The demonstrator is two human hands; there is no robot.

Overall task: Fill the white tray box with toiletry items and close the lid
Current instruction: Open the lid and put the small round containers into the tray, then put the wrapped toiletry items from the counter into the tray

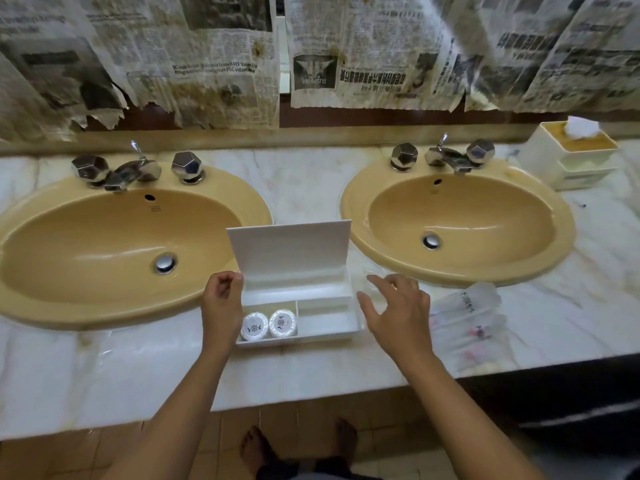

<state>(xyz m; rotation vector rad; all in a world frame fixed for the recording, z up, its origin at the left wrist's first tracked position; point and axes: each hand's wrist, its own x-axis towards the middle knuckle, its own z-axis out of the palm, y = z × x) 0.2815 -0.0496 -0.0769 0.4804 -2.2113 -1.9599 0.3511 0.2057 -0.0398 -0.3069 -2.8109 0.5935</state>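
Sinks flank the open tray box; packets lie beside the spread, empty right hand; left hand hovers loosely curled, empty.

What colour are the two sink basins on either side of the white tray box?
Both sinks are mustard yellow, seen clearly in the head view.

Matt white plastic tray box before me, glossy veined marble tabletop, smooth shiny tan ceramic sinks, faceted polished chrome taps, torn stained newspaper, crinkly clear plastic sachets.
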